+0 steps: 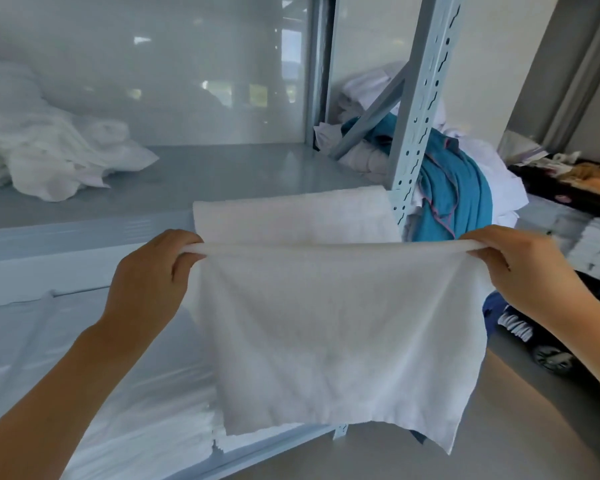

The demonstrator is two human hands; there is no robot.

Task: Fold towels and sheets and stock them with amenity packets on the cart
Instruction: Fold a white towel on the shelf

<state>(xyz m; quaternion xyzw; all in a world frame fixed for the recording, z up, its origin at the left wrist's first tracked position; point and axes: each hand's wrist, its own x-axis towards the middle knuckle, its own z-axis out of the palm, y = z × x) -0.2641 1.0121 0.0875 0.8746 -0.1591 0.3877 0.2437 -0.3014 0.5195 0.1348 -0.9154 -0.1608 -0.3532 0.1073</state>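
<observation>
1. Grey metal shelving fills most of what I see, with a shiny white wall behind it and a holed post standing up at its right side.
2. A messy heap of white linen lies on the shelf, far left. Another pile with a blue cloth on it sits behind the post.
3. The white towel hangs in the air in front of the shelf. Its top is folded over, and the far flap rests against the shelf edge.
4. My left hand pinches the fold at its left end. My right hand pinches the right end. Both have fingers curled around the cloth, pulling it straight between them.
5. I think this is the folding step, about halfway through one towel.
6. Next I should bring my two hands together to halve it, keeping the edges lined up so it stacks flat.
</observation>
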